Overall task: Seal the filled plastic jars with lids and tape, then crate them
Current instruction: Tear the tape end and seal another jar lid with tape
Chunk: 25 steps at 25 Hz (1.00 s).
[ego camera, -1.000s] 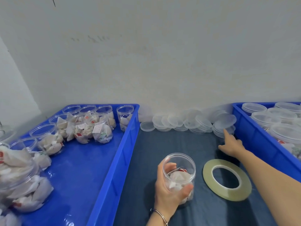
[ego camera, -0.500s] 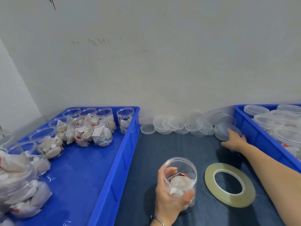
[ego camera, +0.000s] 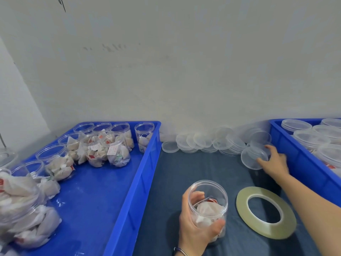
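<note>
My left hand [ego camera: 196,227] grips an open clear plastic jar [ego camera: 209,204] filled with white packets, upright on the dark mat. My right hand [ego camera: 274,162] reaches to the back right and pinches a clear lid [ego camera: 251,159], tilted up off the pile of lids [ego camera: 208,143] along the wall. A roll of yellowish tape [ego camera: 265,212] lies flat on the mat between my arms.
A blue crate [ego camera: 140,182] on the left holds several open filled jars [ego camera: 108,152]. Another blue crate [ego camera: 302,163] on the right holds lidded jars [ego camera: 311,137]. A grey wall stands close behind everything.
My right hand went from reaching toward the lid pile to pinching one lid and tilting it up. The left hand keeps holding the jar in place.
</note>
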### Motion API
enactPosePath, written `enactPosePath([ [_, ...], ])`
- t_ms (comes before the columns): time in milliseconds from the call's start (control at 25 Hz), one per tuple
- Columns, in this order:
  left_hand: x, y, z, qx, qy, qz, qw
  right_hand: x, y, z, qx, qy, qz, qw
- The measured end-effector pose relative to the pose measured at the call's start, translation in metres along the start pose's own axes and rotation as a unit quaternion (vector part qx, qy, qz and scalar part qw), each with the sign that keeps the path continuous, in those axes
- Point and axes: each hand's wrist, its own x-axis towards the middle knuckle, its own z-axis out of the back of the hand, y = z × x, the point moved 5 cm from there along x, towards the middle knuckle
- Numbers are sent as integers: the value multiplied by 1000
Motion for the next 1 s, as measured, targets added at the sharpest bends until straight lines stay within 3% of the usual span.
enactPosePath([
  [80,0,0,0,-4,2,-1,1000,0,6,-7,-62,95,19,993],
  [200,-1,-1,1,-7,8,-4,1000,-13,10,-13,-108,83,44,990],
  [360,-1,-6,-2,-15,17,-2,1000,-36,7,-21,-15,64,-37,997],
  [520,-3,-12,-1,-31,19,6,999,-62,9,-10,-28,90,-79,992],
  [640,-7,-17,-1,-32,34,4,999,-92,19,13,76,97,-81,989],
  [800,-26,-17,-9,-29,69,16,997,-163,76,42,104,-36,157,981],
  [920,-41,-17,-14,-17,95,14,995,-240,112,51,67,-120,345,928],
  [1000,-43,-18,-16,-1,107,-2,994,-277,120,48,9,-116,442,889],
])
